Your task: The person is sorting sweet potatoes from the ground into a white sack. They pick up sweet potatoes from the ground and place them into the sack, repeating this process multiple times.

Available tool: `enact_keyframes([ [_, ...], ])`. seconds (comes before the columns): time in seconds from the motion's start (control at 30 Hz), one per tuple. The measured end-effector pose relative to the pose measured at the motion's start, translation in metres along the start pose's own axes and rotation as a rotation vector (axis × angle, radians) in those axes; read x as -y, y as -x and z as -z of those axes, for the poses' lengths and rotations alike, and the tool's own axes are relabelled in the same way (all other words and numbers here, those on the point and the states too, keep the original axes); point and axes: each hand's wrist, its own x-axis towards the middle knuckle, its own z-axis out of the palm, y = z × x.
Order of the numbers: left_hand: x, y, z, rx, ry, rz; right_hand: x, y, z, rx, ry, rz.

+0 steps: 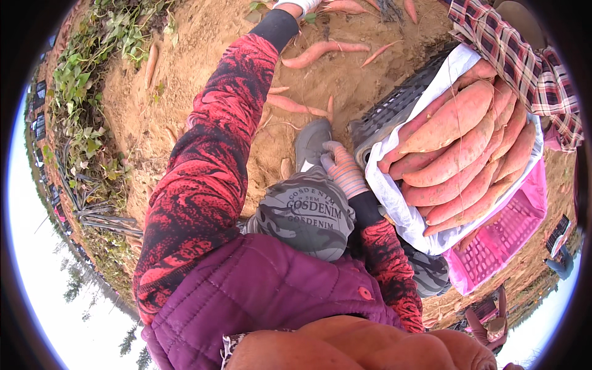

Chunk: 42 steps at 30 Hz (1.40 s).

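My left arm stretches far forward over the soil, and my left hand [298, 5] in a white glove is cut by the top edge, so its fingers are hidden. Sweet potatoes lie close to it, among them a long curved sweet potato [324, 53]. Low beside my bent knee, my right hand [345, 171] wears a striped glove. Its visible fingers are loosely bent and apart, with nothing seen in them. Just right of it stands a black crate [394, 102], lined with a white sheet [387, 179] and heaped with large sweet potatoes [453, 163].
A pink crate [493, 243] sits against the lined one. At the upper right is another person's plaid sleeve [509, 58]. Green vines [86, 98] run along the left. More sweet potatoes [293, 105] lie on the soil ahead of my grey boot [311, 140].
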Motion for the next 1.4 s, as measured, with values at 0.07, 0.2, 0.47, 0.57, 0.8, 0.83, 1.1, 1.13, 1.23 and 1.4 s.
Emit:
enact_keyframes([
  [0.07,0.025,-0.005,0.019,0.249,-0.181,0.057,-0.021,-0.006,0.002,-0.013,0.154,0.051],
  [0.2,0.105,0.033,0.091,0.523,-0.567,0.255,-0.065,-0.008,0.005,-0.060,0.086,0.118],
  [0.47,0.200,0.215,0.221,1.281,-0.889,0.800,-0.079,-0.015,0.003,-0.082,0.036,0.203],
  [0.57,0.188,0.173,0.188,0.695,-0.533,0.638,-0.072,-0.018,0.003,-0.069,0.208,0.193],
  [0.8,0.057,0.016,0.002,0.021,0.008,-0.028,-0.079,-0.014,0.006,-0.111,0.247,0.164],
  [0.83,0.041,-0.001,-0.012,0.032,-0.152,-0.058,-0.082,-0.013,0.007,-0.053,0.152,0.085],
  [1.1,0.039,-0.035,-0.050,0.423,-0.044,0.234,-0.091,-0.018,0.004,0.030,0.089,0.014],
  [1.13,0.049,-0.031,-0.051,0.467,0.274,0.338,-0.091,-0.018,0.003,0.002,0.094,0.079],
  [1.23,0.079,-0.020,-0.032,0.550,1.103,0.606,-0.087,-0.015,0.005,-0.063,0.174,0.168],
  [1.4,0.112,0.062,0.043,0.760,1.539,0.721,-0.062,-0.009,0.010,0.019,0.315,0.147],
])
